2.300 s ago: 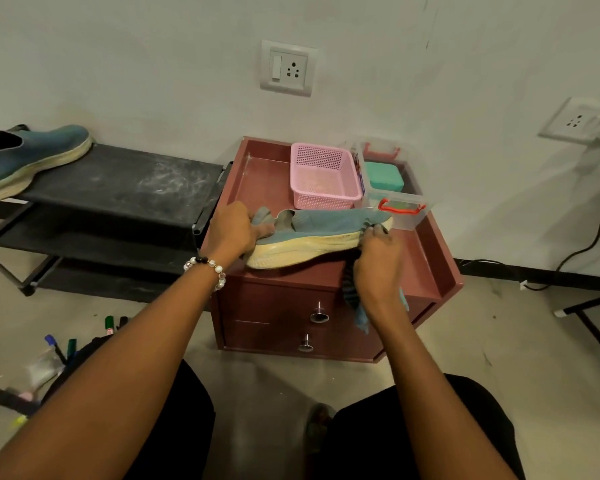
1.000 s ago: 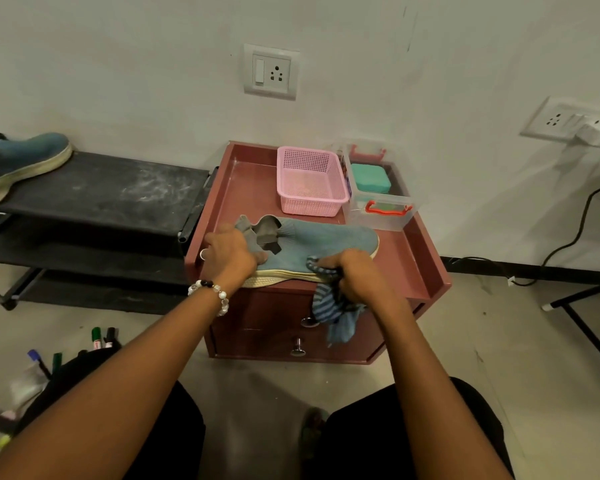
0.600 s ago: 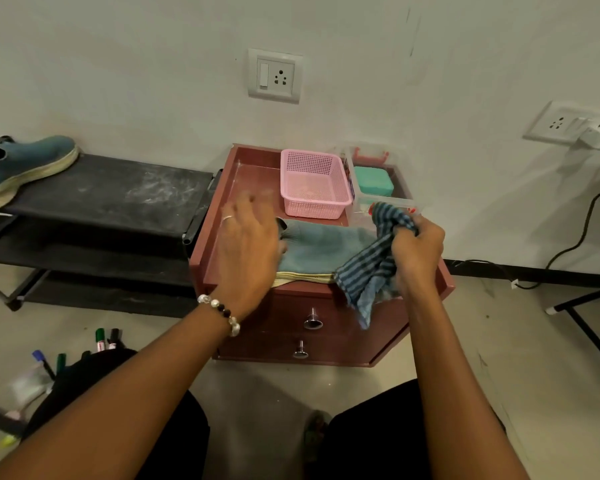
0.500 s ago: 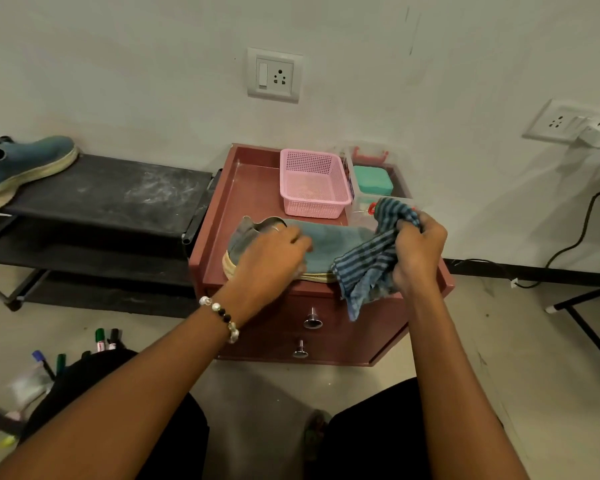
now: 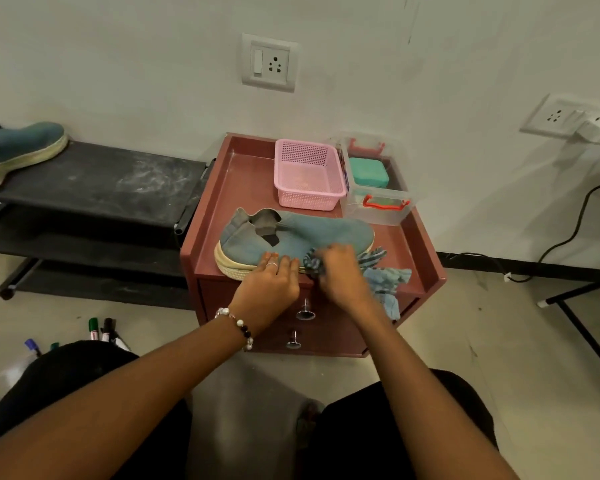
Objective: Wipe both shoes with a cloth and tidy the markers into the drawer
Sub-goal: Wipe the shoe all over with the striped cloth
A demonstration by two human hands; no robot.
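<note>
markers [image 5: 101, 329], lower left of frame, lying loose on the floor beside the knee; not yet tidied, well apart from the drawers.

drawer knobs [image 5: 305, 314], centre frame, two on the cabinet front, both drawers closed; likely to need opening before any marker goes in.

left hand [image 5: 271, 282], centre, fingers straight and flat against the sole edge of the near shoe; judged to be steadying it against the wiping strokes.

right hand [image 5: 340, 271], just right of the left, fingers curled round the striped cloth [image 5: 378, 271], bunched and pressed on the shoe's near side toward the toe; loose end trailing over the cabinet's front edge. slightly blurred.

near shoe [image 5: 298, 237], blue with pale sole, centre, upright on the red cabinet top [image 5: 236, 188], toe to the right; placed at the front edge, probably for reach.

pink basket [image 5: 307, 174] and clear box [image 5: 378, 188], upper centre, behind the shoe.

second shoe [image 5: 18, 150], upper left, on the black rack [image 5: 118, 181], well apart; wiped or not, cannot tell.
</note>
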